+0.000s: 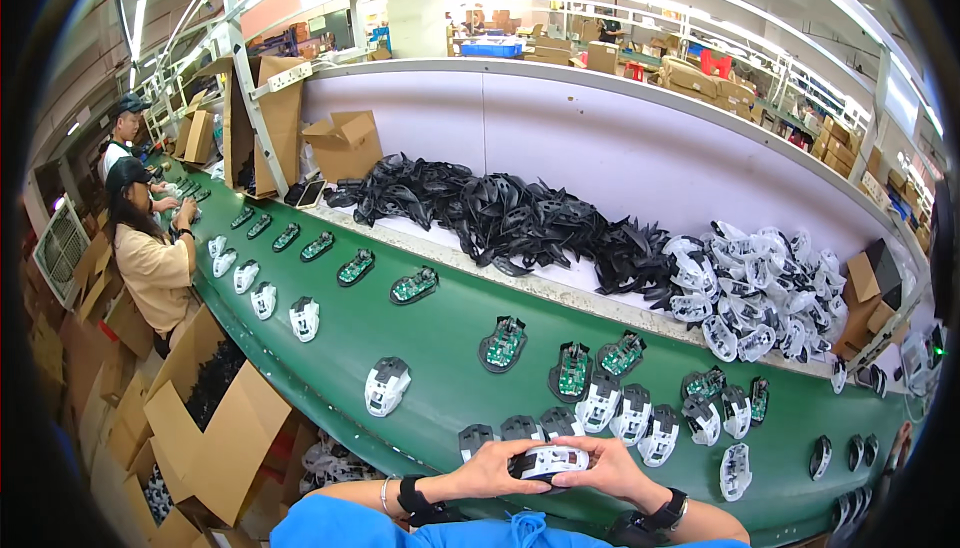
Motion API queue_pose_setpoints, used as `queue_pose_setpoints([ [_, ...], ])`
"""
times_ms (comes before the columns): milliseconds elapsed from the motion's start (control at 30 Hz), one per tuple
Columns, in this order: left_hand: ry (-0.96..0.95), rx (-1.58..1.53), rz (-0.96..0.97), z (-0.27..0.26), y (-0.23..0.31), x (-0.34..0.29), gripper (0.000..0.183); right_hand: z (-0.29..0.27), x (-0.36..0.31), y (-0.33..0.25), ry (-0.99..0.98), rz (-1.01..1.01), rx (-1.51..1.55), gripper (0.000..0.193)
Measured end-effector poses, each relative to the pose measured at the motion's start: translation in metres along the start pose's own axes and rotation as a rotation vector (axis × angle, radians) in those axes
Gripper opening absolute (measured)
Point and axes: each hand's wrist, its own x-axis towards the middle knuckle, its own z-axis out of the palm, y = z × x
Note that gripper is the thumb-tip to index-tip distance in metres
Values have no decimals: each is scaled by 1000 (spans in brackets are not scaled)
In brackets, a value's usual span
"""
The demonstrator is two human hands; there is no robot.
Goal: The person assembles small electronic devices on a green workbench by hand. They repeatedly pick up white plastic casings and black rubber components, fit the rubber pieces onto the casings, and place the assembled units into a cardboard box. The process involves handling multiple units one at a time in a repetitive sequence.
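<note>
Between my two hands, over the near edge of the green conveyor belt point(340, 358), is a half-built computer mouse point(556, 462) with a white upper shell and dark lower parts. My left hand point(487, 469) grips one end of it, and my right hand point(613, 467) grips the other, fingers closed round it. Just beyond my hands stand white-and-black mouse shells point(631, 414) in a row. Several dark mouse bases with green circuit boards point(572, 372) lie behind them. A single white shell point(735, 473) rests right of my right hand.
Heaps of black shells point(500, 210) and white shells point(760, 283) line the ledge behind the belt. More mouse parts run down the belt to the left, where two people work, one in a tan shirt point(152, 263). An open cardboard box point(215, 428) stands left of the belt.
</note>
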Motion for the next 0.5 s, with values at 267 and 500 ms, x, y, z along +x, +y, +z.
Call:
queue_pose_setpoints([
  [267, -172, 47, -80, -18, 1, -2, 85, -16, 6, -7, -49, -3, -264, 67],
  [500, -101, 189, -54, 1, 6, 2, 76, -5, 7, -30, -94, -188, -936, 69],
])
